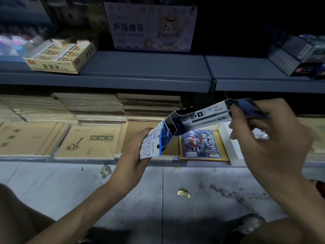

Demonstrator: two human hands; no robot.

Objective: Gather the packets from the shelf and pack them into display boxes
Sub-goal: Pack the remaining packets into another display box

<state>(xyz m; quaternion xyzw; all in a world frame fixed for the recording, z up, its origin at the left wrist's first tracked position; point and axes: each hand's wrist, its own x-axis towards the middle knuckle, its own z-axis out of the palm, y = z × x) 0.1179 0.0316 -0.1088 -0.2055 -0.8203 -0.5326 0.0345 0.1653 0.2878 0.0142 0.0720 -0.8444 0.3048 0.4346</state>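
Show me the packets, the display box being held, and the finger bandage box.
packets (149,148): head view, white face of the front packet.
display box (211,114): head view, white printed side panel.
finger bandage box (151,27): head view, middle of the front panel.

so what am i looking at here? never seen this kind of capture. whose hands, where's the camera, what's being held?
There is no robot here. These are a person's two bare hands, filmed by a single wide-angle camera worn on the head and looking forward and down. The lens bends the edges of the picture.

The left hand grips a small stack of white-and-blue packets. The right hand pinches one end of a long blue-and-white display box. The box's other end looks open and points toward the packets.

Behind the hands, the grey upper shelf carries a yellow carton and a finger-bandage box. Below it lie stacks of tan drawing books. A crumpled foil wrapper lies on the floor.
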